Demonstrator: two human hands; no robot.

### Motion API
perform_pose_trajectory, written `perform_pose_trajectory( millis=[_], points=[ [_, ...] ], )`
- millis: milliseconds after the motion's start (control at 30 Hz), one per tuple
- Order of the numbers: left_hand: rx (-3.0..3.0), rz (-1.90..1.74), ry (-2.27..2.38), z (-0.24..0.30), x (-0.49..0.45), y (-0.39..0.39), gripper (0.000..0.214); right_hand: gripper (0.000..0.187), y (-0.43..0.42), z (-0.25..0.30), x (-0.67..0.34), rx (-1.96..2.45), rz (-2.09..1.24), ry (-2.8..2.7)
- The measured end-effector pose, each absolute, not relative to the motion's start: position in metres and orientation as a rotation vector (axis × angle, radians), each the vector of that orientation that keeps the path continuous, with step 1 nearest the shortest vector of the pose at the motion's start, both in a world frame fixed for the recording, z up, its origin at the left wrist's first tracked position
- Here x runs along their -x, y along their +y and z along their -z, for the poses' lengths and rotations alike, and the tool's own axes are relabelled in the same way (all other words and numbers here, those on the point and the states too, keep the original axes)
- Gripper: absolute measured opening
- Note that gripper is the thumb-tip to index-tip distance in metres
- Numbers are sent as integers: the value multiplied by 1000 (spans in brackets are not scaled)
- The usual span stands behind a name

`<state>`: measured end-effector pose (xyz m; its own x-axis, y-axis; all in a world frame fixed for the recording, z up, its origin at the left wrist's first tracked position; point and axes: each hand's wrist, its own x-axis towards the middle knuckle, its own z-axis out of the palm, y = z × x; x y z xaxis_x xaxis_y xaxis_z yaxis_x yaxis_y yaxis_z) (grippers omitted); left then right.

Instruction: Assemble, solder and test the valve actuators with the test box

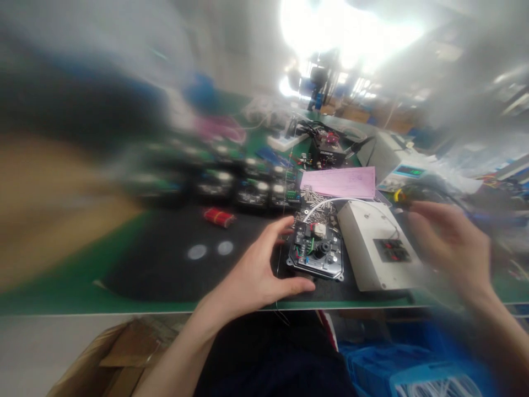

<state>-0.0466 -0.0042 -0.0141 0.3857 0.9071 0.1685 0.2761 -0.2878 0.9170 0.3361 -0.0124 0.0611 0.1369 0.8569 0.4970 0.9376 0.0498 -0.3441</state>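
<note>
A black circuit module (316, 252) with small coloured parts lies on a dark mat (173, 264) near the bench's front edge. My left hand (258, 270) rests at its left side, fingers apart, thumb along its front edge and fingers by its far corner. My right hand (448, 242) hovers to the right, over the edge of a white box (372, 242) that carries a black switch panel. Motion smears that hand; whether it holds the yellow-tipped tool (403, 194) beside it is unclear.
A pink paper sheet (339, 182) and loose screws (309, 194) lie behind the module. A row of similar black modules (248, 187) stands at the back left, with a red part (219, 216) in front. Cardboard (124, 353) and a blue bin (397, 364) sit below the bench.
</note>
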Motion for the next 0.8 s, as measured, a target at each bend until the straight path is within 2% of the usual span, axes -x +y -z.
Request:
perform_pose_trajectory(
  millis=[100,167,233,333,400,500,667,733,800],
  points=[
    [-1755,-845,996,9,42,3,112,28,-61,-62,-292,1817,77,-1525],
    [-1675,-860,980,11,39,5,107,26,-82,-53,-264,1700,-135,-1599],
    [-1570,-906,937,15,36,8,100,43,-89,-39,-240,1542,-402,-1650],
    [-1458,-916,827,17,36,17,84,82,-81,-17,-219,1499,-639,-1645],
    [-1433,-852,753,13,40,26,74,94,-74,-8,-209,1507,-732,-1633],
    [-1440,-765,726,5,50,38,66,83,-74,3,-196,1498,-780,-1561],
    [-1380,-936,1013,9,56,9,49,56,-91,19,-179,1472,-696,-1369],
    [-1325,-995,980,14,48,-20,61,48,-96,22,-173,1441,-696,-1298],
    [-1345,-1056,979,18,35,-46,94,45,-101,24,-165,1414,-695,-1238]
  ],
)
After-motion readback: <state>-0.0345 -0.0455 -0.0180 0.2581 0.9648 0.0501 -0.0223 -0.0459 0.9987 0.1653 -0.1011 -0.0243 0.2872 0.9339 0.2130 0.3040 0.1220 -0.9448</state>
